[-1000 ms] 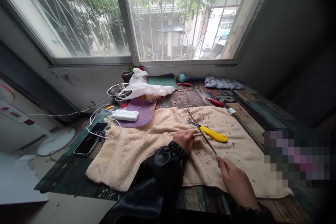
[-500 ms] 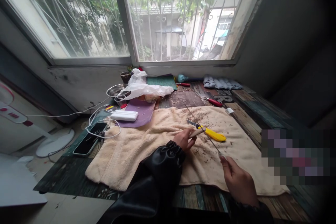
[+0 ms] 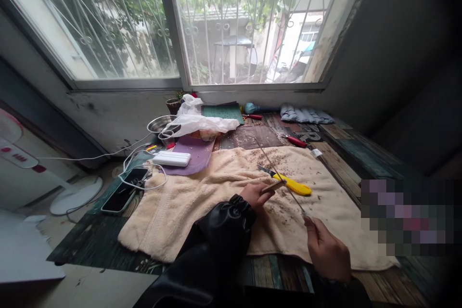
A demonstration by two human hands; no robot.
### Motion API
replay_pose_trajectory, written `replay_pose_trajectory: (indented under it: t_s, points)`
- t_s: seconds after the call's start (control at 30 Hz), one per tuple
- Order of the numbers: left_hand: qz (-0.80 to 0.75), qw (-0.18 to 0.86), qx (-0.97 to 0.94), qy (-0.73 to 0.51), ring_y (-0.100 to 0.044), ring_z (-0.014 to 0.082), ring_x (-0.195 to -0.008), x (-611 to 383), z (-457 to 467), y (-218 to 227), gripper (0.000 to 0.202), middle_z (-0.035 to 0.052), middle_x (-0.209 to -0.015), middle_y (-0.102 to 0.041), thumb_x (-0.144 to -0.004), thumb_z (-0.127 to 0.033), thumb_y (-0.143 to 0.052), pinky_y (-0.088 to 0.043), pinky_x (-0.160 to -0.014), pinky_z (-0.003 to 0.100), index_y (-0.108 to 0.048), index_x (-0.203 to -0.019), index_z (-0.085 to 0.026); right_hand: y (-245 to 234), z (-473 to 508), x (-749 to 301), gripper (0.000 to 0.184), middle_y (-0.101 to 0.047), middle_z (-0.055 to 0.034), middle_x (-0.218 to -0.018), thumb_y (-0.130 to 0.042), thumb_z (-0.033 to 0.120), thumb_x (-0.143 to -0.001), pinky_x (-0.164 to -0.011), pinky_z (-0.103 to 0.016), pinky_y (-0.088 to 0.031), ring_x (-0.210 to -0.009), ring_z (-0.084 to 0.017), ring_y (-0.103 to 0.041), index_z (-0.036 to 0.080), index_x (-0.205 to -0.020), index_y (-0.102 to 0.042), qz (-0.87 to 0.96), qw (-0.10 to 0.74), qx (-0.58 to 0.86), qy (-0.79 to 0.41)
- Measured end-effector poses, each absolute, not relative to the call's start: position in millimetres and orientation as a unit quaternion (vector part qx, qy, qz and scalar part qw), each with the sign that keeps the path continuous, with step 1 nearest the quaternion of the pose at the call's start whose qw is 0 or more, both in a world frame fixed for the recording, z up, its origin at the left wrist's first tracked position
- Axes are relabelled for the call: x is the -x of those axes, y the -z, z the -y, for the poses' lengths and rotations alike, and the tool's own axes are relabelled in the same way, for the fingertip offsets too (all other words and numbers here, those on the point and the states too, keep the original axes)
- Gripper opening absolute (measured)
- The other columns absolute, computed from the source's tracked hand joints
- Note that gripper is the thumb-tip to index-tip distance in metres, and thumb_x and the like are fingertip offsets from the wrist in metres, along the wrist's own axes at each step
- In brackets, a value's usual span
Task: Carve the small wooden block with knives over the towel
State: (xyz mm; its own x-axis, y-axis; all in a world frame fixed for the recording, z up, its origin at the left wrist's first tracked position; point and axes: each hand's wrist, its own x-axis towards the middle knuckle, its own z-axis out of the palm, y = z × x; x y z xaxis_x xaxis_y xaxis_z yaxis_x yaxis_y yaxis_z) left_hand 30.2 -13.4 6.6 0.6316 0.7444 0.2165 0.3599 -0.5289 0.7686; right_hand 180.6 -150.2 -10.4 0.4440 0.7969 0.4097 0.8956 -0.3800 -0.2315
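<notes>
My left hand [image 3: 254, 196] is closed around a short piece of wood [image 3: 273, 186], whose free end points right. In my right hand [image 3: 327, 249] is the grip of a long thin file [image 3: 296, 202]. The file slants away from me and crosses the wood near its free end; the two appear to touch. A yellow utility knife [image 3: 299, 187], its dark blade out, lies just beyond on the beige towel [image 3: 195, 192]. Brown wood shavings [image 3: 279, 158] are scattered over the cloth around it. My right fingers hide most of the file's grip.
Left of the towel lie a phone [image 3: 124, 191], a white power strip [image 3: 171, 159] and a looping cable. Behind are a metal bowl [image 3: 160, 123], a white plastic bag [image 3: 209, 124], a green mat [image 3: 222, 114] and red-handled tools [image 3: 296, 141]. A barred window stands beyond the table.
The wood's free end has shifted slightly right and down, and my left hand with it. My right hand and the file have barely moved.
</notes>
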Motion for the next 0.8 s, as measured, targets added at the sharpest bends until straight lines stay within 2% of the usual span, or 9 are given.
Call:
replay_pose_trajectory:
  t_s: [0.2,0.33,0.4,0.5,0.6,0.7,0.8]
  points:
    - [-0.32,0.543,-0.762,-0.147,-0.051,0.0093,-0.047,-24.3,10.3,-8.9,0.052,0.0016,-0.057,-0.057,-0.073,-0.056,-0.034,-0.039,-0.046,0.019,-0.058,-0.085,-0.011,12.1,151.7,-173.7,0.035,-0.059,-0.0014,-0.054,-0.032,0.043,-0.078,-0.044,-0.021,-0.025,-0.043,-0.011,-0.047,0.022,-0.077,-0.061,0.501,0.206,0.834,0.109]
    - [-0.32,0.55,-0.76,-0.131,-0.051,0.0105,-0.048,-23.3,10.1,-8.8,0.053,0.0025,-0.058,-0.057,-0.073,-0.057,-0.033,-0.04,-0.047,0.021,-0.058,-0.086,-0.011,11.5,151.9,-167.4,0.038,-0.06,-0.003,-0.056,-0.029,0.044,-0.078,-0.046,-0.022,-0.027,-0.045,-0.013,-0.048,0.021,-0.077,-0.061,0.5,0.214,0.836,0.077]
    - [-0.321,0.489,-0.795,-0.16,-0.052,0.011,-0.053,-23.9,9.6,-6.9,0.048,0.0019,-0.062,-0.057,-0.076,-0.052,-0.032,-0.041,-0.053,0.021,-0.058,-0.087,-0.014,8.4,152.1,-167.1,0.039,-0.06,-0.0035,-0.058,-0.029,0.044,-0.078,-0.047,-0.022,-0.028,-0.048,-0.013,-0.05,0.021,-0.077,-0.06,0.493,0.227,0.838,0.056]
    - [-0.386,0.308,-0.839,-0.229,-0.053,0.0138,-0.068,-23.0,4.6,-1.0,0.036,0.0027,-0.078,-0.056,-0.077,-0.044,-0.036,-0.042,-0.064,0.024,-0.054,-0.096,-0.019,-3.1,153.4,-173.2,0.04,-0.059,-0.0045,-0.059,-0.027,0.045,-0.078,-0.049,-0.022,-0.031,-0.051,-0.015,-0.051,0.019,-0.078,-0.058,0.442,0.254,0.859,0.048]
    - [-0.471,0.147,-0.835,-0.244,-0.05,0.0158,-0.074,-19.1,-2.5,4.2,0.039,0.0054,-0.087,-0.051,-0.077,-0.039,-0.038,-0.041,-0.067,0.027,-0.043,-0.112,-0.021,-18.0,155.6,-185.8,0.04,-0.058,-0.005,-0.057,-0.028,0.046,-0.077,-0.049,-0.021,-0.033,-0.051,-0.015,-0.051,0.019,-0.075,-0.057,0.383,0.273,0.881,0.051]
    - [-0.443,0.068,-0.853,-0.266,-0.047,0.0162,-0.075,-16.1,-4.5,3.4,0.046,0.0049,-0.082,-0.047,-0.076,-0.037,-0.039,-0.04,-0.07,0.028,-0.035,-0.119,-0.021,-25.4,158.2,-196.9,0.038,-0.059,-0.0049,-0.058,-0.03,0.046,-0.076,-0.049,-0.021,-0.034,-0.05,-0.015,-0.051,0.019,-0.076,-0.057,0.405,0.274,0.872,0.02]
    - [-0.422,0.027,-0.859,-0.289,-0.045,0.0176,-0.077,-16.1,-0.5,-1.3,0.053,0.0051,-0.085,-0.046,-0.071,-0.038,-0.045,-0.039,-0.071,0.03,-0.033,-0.121,-0.022,-23.3,160.8,-199.7,0.037,-0.059,-0.0039,-0.058,-0.03,0.047,-0.075,-0.049,-0.02,-0.035,-0.049,-0.014,-0.051,0.02,-0.075,-0.056,0.419,0.276,0.865,-0.016]
